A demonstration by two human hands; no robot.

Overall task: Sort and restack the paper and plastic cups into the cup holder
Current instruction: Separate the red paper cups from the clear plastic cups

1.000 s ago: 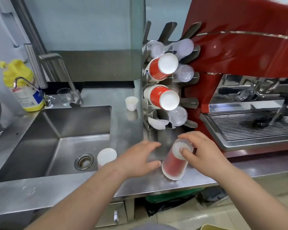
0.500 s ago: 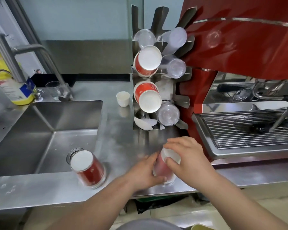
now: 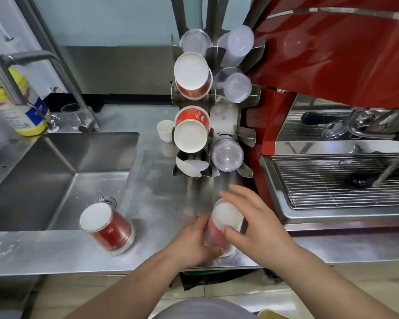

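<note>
- The mixed cup stack (image 3: 221,229) stands upside down at the counter's (image 3: 55,247) front edge, its long axis near upright, below the cup holder (image 3: 234,116).
- The left hand (image 3: 191,244) wraps its lower wall from the left.
- The right hand (image 3: 256,224) pinches the top rim, thumb in front, fingers spread behind; both hands touch it.

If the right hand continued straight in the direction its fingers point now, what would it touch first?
The right hand grips the top of a cup stack, its fingers pointing up-left across the counter. Going on, it would probably first meet the foot of the cup holder, near the white paper lids; depth is uncertain.
</note>
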